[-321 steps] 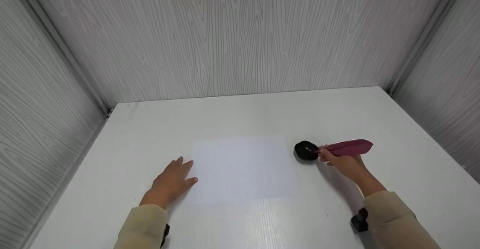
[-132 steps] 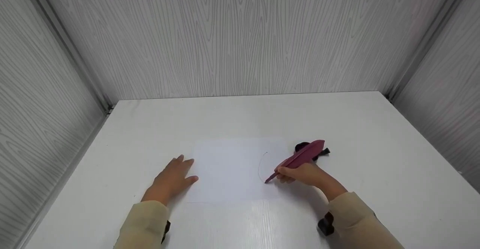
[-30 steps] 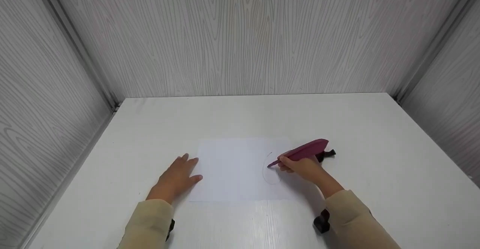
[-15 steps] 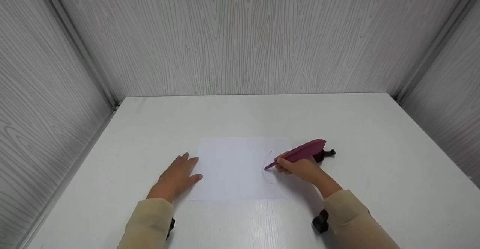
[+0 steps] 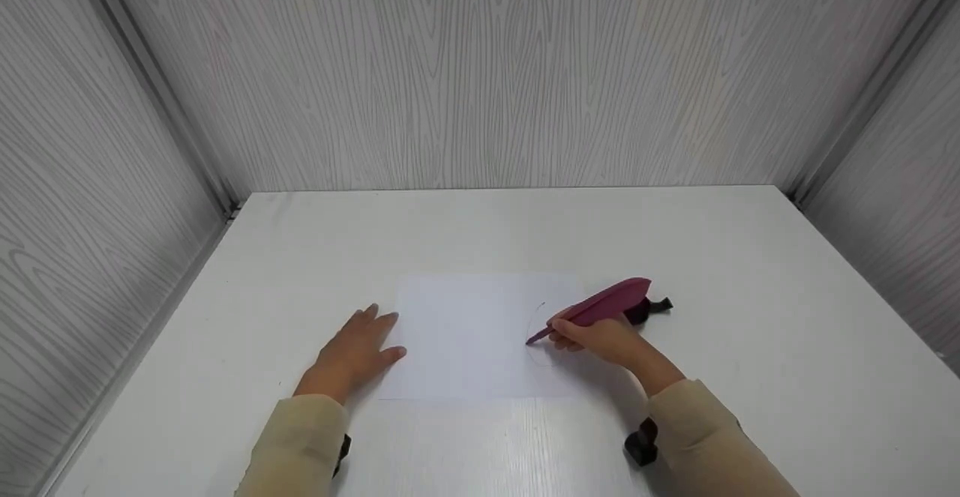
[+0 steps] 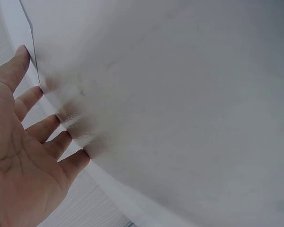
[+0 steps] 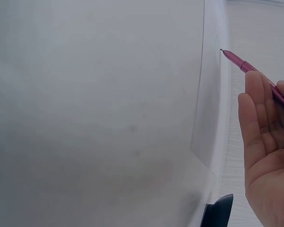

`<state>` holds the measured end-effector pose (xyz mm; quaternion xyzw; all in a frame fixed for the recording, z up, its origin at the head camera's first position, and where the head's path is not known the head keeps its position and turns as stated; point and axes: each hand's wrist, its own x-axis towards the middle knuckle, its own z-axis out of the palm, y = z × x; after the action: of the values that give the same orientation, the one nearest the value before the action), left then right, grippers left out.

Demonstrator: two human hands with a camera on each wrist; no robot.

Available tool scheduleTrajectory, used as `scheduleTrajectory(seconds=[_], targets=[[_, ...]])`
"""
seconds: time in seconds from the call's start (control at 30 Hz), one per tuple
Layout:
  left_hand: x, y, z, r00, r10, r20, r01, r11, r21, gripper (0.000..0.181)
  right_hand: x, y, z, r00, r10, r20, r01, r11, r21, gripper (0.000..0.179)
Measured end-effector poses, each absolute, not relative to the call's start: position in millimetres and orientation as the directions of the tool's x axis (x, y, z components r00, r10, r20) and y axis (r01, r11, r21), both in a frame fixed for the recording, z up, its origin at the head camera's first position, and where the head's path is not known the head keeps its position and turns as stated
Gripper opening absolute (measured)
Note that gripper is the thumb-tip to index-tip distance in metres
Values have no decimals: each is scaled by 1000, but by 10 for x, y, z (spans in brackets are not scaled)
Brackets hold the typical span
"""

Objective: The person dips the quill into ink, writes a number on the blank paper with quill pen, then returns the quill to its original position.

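My right hand (image 5: 604, 338) pinches a magenta feather pen (image 5: 616, 299) between thumb and fingers, the plume slanting up to the right. Its tip meets the right part of a white sheet of paper (image 5: 457, 339), on a thin curved line (image 5: 543, 304). In the right wrist view the pen's slim barrel (image 7: 235, 58) points at that line, while the plume lies outside the view. My left hand (image 5: 351, 354) lies flat with spread fingers, thumb and index at the paper's left edge. The left wrist view shows these fingers (image 6: 52, 127) straight against the white surface.
Behind the right hand, a black object with a short stub (image 5: 660, 305) stands partly hidden on the white table (image 5: 510, 235). Grey wood-grain panels (image 5: 480, 77) enclose the table at the back and both sides. A black device (image 5: 642, 444) sits under the right sleeve.
The right hand has brought the feather pen from the round black object to the paper, where a curved line has appeared. Lately its tip slid slightly down and left. The left hand stays put.
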<state>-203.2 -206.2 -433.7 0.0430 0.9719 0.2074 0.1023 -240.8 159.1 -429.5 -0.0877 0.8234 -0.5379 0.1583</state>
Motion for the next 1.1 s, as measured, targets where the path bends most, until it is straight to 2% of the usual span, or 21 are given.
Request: scheduleTrajectory(seconds=[0.3, 0.63, 0.8, 1.1], targets=[[-2026, -2043, -4322, -975, 127, -184, 39, 906, 421, 64, -2424, 1618, -4302, -931, -333, -152, 18, 373, -928, 39], [-2006, -2043, -4299, -976, 121, -181, 36, 910, 414, 63, -2467, 1639, -4126, -939, -339, -63, -2, 188, -982, 47], [-2009, -2049, -4288, -976, 121, -181, 32, 902, 430, 63, -2479, 1636, -4051, -946, -324, -10, -30, 119, -992, 44], [-2000, -2040, -4271, -976, 125, -180, 37, 903, 428, 63, -2523, 1662, -3945, -958, -286, 12, -43, 100, -994, 47]])
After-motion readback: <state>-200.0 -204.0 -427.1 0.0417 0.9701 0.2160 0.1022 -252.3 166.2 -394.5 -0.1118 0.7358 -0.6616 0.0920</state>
